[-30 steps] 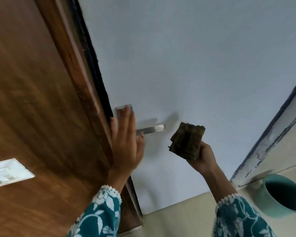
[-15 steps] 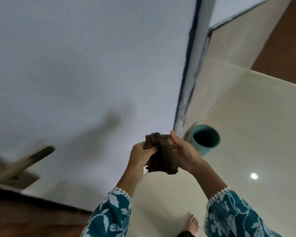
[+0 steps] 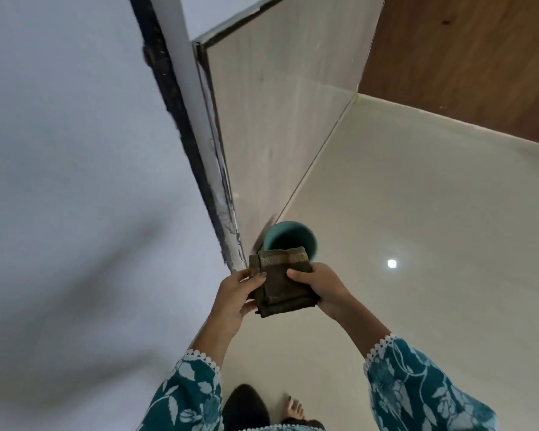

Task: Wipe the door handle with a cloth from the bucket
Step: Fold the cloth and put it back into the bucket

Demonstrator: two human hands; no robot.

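A folded dark olive-brown cloth (image 3: 280,283) with a lighter woven band is held in front of me by both hands. My left hand (image 3: 235,295) grips its left edge, thumb on top. My right hand (image 3: 319,289) grips its right edge. Just beyond the cloth, a teal bucket (image 3: 288,239) stands on the floor by the corner of the door frame, its near rim hidden by the cloth. The door handle is out of view.
A pale grey-blue door or wall surface (image 3: 75,150) fills the left. A dark-edged frame (image 3: 196,144) runs down to the floor beside a beige tiled wall (image 3: 277,104). The glossy cream floor (image 3: 417,228) spreads right; brown wood panelling (image 3: 479,57) is top right. My bare foot (image 3: 294,410) shows below.
The view has swung right and down, away from the door handle toward the bucket. My left hand left the door and joined my right on the cloth, now held flatter above the bucket.
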